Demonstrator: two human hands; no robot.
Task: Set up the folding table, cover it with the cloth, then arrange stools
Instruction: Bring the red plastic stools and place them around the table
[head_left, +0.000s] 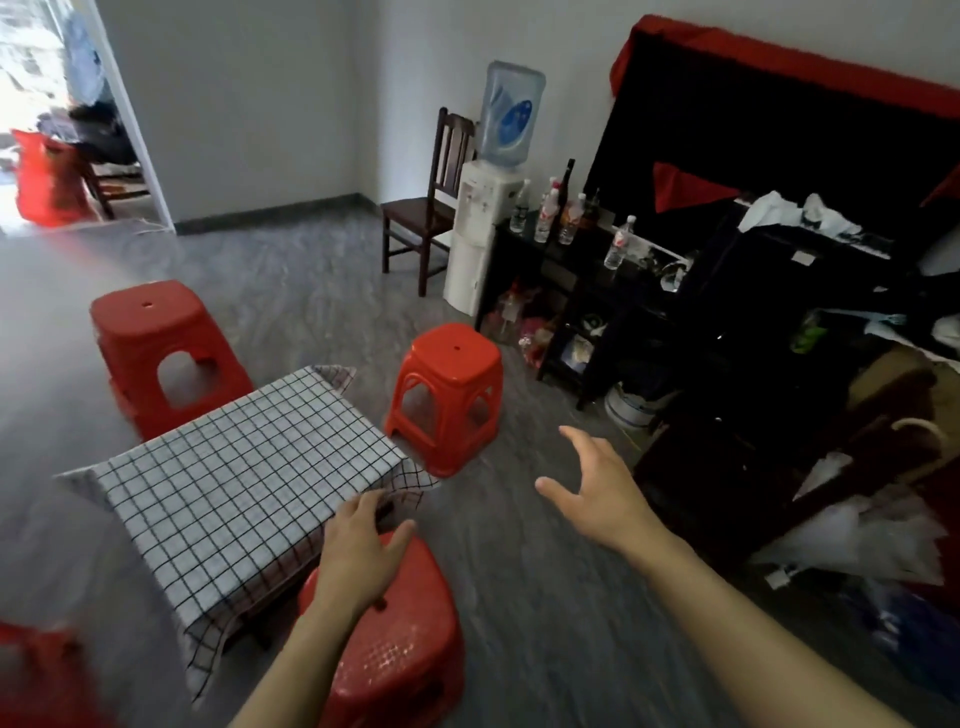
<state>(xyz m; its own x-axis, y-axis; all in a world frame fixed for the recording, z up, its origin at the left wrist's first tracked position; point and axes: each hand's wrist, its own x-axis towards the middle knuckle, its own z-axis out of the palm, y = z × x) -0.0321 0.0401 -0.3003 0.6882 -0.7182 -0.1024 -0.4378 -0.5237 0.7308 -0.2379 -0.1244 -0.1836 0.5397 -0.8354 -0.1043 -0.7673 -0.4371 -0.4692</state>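
Note:
A low table stands on the floor under a white cloth (244, 473) with a dark grid pattern, its corners hanging down. Red plastic stools surround it: one at the far left (156, 338), one at the right (452, 384), one at the near side (410, 639), and a blurred one at the bottom left corner (36, 670). My left hand (358, 556) rests flat on the top of the near stool, fingers straight, reaching the cloth's edge. My right hand (592, 488) hovers over the bare floor to the right of the table, fingers spread, holding nothing.
A wooden chair (426, 208) and a water dispenser (483, 218) stand at the back wall. A dark shelf unit (597, 291) with bottles and clutter fills the right side. A doorway (67, 130) opens at the far left. Grey floor lies between table and shelf.

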